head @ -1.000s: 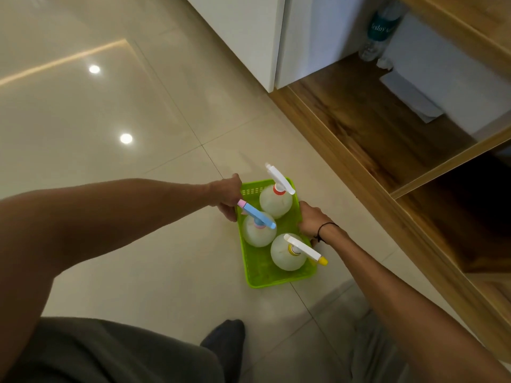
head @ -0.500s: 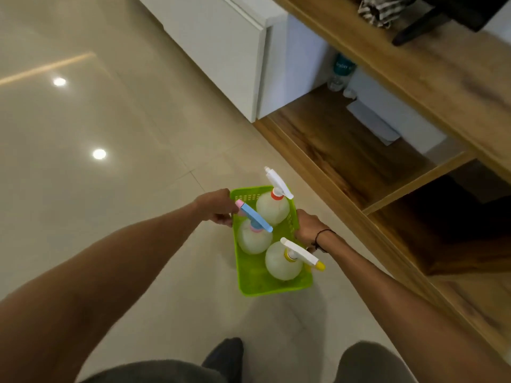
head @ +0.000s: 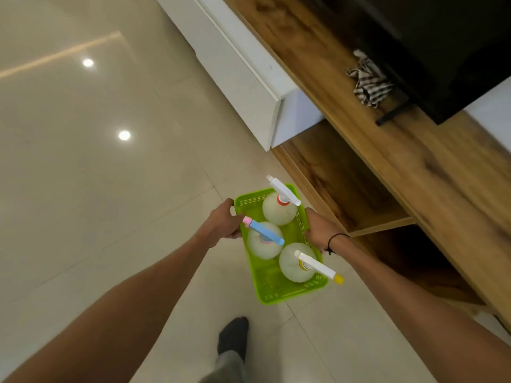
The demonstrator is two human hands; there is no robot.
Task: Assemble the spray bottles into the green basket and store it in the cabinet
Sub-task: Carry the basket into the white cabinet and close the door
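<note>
A person carries a green basket (head: 279,288) above a pale tiled floor (head: 110,189), the left hand (head: 225,223) clamped on one long rim and the right hand (head: 318,230) closed on the opposite rim, a two-sided grip that appears meant to keep the shallow tray level. Three round spray bottles stand upright inside: one with a white trigger head (head: 279,211) at the far end, one with a blue trigger head (head: 264,240) against the left wall, and one with a yellow-tipped nozzle (head: 300,262) nearest the carrier, its nozzle jutting past the right rim. The bottles sit close together, which likely helps stop them toppling. Loading looks complete; what remains, by the look of things, is storage. Just beside the basket on the right runs a low wooden cabinet (head: 414,167) with an open shelf (head: 340,186) and a darker open compartment nearer the carrier; a white door (head: 237,87) stands farther along. A striped cloth (head: 367,81) lies on the cabinet top next to a black screen (head: 442,45). A socked foot (head: 233,337) shows below. The overhanging nozzle could catch the cabinet's edge on entry.
</note>
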